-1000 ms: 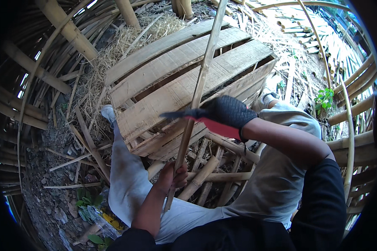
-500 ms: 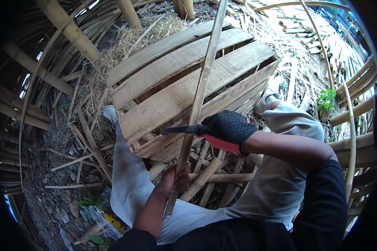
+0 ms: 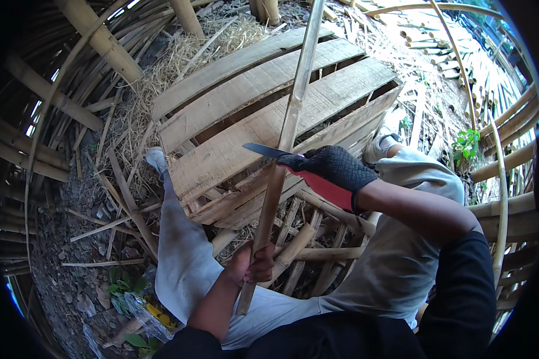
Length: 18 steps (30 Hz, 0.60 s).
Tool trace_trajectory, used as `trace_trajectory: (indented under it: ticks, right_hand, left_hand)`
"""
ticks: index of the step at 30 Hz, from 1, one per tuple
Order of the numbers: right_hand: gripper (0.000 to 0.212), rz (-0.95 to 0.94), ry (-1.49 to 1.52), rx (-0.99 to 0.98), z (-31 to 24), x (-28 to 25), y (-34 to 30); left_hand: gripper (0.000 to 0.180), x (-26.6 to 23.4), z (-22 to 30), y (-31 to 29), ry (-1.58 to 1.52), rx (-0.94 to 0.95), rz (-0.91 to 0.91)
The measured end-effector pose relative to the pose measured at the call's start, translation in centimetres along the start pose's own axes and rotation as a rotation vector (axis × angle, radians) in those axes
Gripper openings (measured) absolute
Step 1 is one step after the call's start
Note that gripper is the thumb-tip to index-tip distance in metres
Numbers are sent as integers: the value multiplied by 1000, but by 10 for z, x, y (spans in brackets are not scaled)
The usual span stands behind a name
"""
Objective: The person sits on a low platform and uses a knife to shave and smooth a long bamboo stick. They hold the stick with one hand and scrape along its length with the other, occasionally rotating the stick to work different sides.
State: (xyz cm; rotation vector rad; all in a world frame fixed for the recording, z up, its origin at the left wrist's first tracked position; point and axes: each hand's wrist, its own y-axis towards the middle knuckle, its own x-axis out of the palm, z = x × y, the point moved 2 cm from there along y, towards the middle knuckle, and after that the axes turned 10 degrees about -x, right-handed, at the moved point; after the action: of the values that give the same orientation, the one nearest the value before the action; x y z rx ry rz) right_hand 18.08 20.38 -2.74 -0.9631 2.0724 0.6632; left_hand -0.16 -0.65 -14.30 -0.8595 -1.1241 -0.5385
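Observation:
A long split bamboo strip (image 3: 292, 113) slants up and away from my lap across a slatted wooden crate (image 3: 233, 134). My bare left hand (image 3: 253, 263) is closed round the strip near its lower end. In a black and red glove, my right hand (image 3: 332, 173) grips a knife (image 3: 263, 150) whose dark blade points left and crosses the strip above my left hand. The knife's handle is mostly hidden in the glove. Whether the blade's edge touches the bamboo I cannot tell.
The crate stands between my outstretched legs. Bamboo poles (image 3: 329, 254) lie under it on the near side. Straw (image 3: 221, 45) and loose slats cover the ground beyond and to the left. Cut bamboo pieces (image 3: 431, 45) are piled far right; a green plant (image 3: 465, 143) grows at right.
My right hand and the knife have moved up along the bamboo strip, away from my left hand. The left hand keeps its hold, nearly in place.

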Motion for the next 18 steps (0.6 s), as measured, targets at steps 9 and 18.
trace_trajectory:
  ticks: [9, 18]
  right_hand:
    - [41, -162, -74, 79, -24, -26, 14]
    - [44, -45, -16, 227, 3, -37, 26]
  left_hand:
    - [38, 0, -2, -4, 29, 37, 57]
    - [38, 4, 3, -6, 40, 2, 58]
